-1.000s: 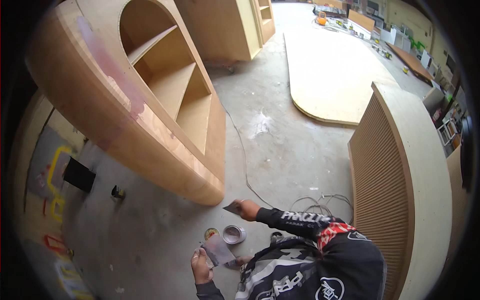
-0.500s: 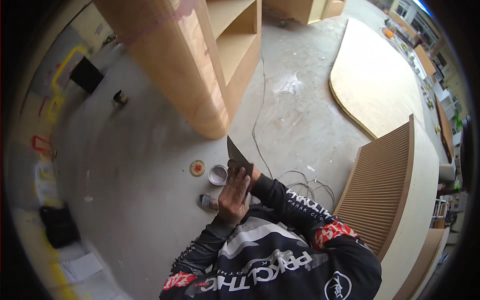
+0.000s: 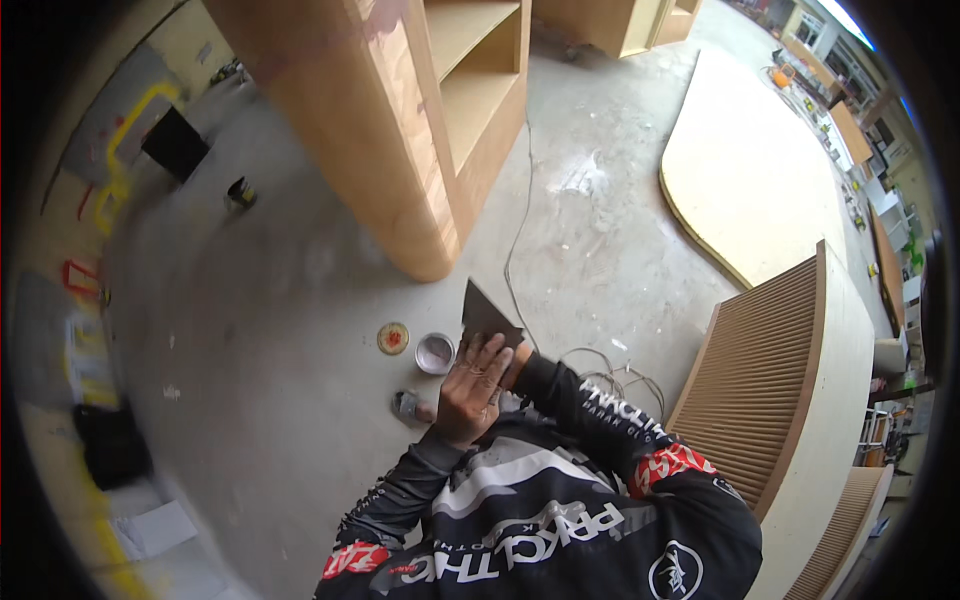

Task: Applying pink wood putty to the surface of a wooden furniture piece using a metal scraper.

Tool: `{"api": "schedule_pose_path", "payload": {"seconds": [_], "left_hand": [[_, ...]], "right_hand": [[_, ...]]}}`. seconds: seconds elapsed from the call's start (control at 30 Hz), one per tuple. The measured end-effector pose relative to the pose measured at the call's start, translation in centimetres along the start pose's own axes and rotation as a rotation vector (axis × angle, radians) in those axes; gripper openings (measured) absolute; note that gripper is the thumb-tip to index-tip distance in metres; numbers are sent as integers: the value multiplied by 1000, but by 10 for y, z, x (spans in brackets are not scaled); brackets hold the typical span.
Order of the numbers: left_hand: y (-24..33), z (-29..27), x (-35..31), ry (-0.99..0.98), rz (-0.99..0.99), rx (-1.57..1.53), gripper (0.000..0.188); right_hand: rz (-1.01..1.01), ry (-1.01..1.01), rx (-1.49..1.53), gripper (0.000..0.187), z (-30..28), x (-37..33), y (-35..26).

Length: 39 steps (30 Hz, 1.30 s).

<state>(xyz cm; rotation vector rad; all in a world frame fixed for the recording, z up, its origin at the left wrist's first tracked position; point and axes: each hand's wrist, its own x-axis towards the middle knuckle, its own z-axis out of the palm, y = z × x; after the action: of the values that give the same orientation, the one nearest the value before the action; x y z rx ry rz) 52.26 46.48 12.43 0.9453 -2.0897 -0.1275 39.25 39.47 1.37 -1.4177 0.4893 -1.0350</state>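
Note:
A dark, flat, pointed blade that looks like a putty scraper (image 3: 486, 312) stands tip-up in front of my chest. My left hand (image 3: 468, 393) lies across its lower part, fingers stretched out and slightly apart. Behind the blade's right edge is my right hand (image 3: 519, 364), closed on the scraper; its fingers are mostly hidden. Just left of the hands, an open round tin (image 3: 435, 353) of pale pinkish paste sits on the floor. Beside that tin lies a round lid (image 3: 393, 338) with a red smear.
A tall wooden cabinet (image 3: 400, 190) with a rounded end stands ahead. A slatted panel (image 3: 755, 375) rises at my right, a large pale board (image 3: 750, 160) beyond it. A cable (image 3: 518, 230) crosses the floor and coils near my right arm. A small dark pot (image 3: 241, 194) stands far left.
The scraper's face has turned more toward view, its tip a little lower and farther right. Both hands remain together on it. The whole view has shifted slightly.

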Motion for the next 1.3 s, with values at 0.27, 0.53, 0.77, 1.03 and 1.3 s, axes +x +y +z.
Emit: {"api": "schedule_pose_path", "payload": {"seconds": [0.27,0.53,0.77,1.03,1.3], "left_hand": [[-58,7,-14,188,-638,-84,39],[-18,28,1,82,-340,76,46],[-33,10,8,92,-335,89,45],[-46,-3,20,187,-691,-101,45],[-52,0,12,182,-724,-27,48]], "right_hand": [[621,705,365,38,-8,17,-27],[50,736,-404,26,19,33,-79],[110,902,-399,35,-17,45,-86],[182,473,-546,30,-7,15,-53],[53,241,-562,24,11,24,-74]]}}
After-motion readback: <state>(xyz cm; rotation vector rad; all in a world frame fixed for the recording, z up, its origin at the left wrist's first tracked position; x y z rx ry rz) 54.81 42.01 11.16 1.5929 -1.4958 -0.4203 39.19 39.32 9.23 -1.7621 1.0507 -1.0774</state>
